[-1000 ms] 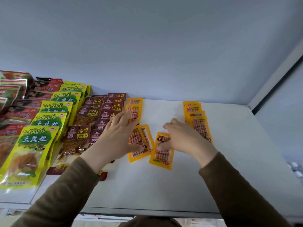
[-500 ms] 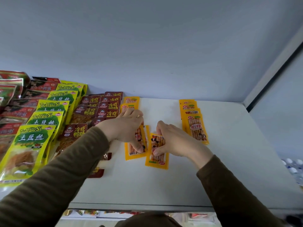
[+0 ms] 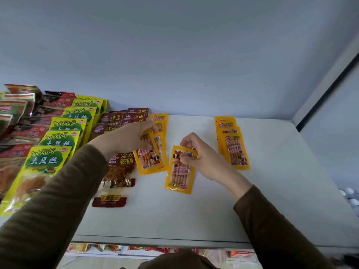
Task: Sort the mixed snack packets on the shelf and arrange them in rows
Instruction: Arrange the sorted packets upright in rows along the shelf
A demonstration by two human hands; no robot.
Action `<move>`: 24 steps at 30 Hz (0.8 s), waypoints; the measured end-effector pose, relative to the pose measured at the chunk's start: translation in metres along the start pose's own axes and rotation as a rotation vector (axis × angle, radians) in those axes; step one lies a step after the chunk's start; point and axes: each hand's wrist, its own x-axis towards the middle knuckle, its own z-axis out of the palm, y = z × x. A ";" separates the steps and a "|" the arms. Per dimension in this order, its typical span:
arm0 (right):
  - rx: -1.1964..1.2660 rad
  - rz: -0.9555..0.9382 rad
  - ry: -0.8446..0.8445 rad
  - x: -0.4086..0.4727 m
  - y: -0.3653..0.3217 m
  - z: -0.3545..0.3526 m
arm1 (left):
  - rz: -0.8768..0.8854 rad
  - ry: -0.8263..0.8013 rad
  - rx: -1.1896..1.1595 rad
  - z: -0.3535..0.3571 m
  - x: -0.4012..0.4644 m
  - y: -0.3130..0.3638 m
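On the white shelf (image 3: 272, 191), my left hand (image 3: 124, 140) pinches the top of an orange snack packet (image 3: 151, 158) that overlaps another at the front of a short orange row (image 3: 160, 119). My right hand (image 3: 202, 158) pinches the top end of a second orange packet (image 3: 179, 171) lying lengthwise in the middle. A neat row of the same orange packets (image 3: 234, 146) lies to the right. Dark red packets (image 3: 122, 166) form a row left of my left hand.
Yellow-green TuDouSi packets (image 3: 46, 166) and red-and-dark packets (image 3: 17, 117) fill the shelf's left side in rows. The wall rises behind, a side panel (image 3: 330, 78) stands at the right, and more packets show on the shelf below (image 3: 116, 248).
Both hands went from pressing flat on the two orange packets to pinching their top ends. The right packet has turned straighter and sits lengthwise.
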 end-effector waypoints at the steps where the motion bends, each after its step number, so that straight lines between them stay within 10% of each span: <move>1: 0.023 -0.002 0.016 0.002 -0.001 0.003 | -0.004 0.005 0.008 0.001 0.004 -0.001; 14: 0.250 0.023 0.120 0.008 0.011 0.000 | -0.194 0.227 0.508 0.082 -0.046 0.010; 24: 0.318 0.030 0.070 0.018 0.010 0.013 | 0.005 0.382 0.368 0.099 -0.057 0.020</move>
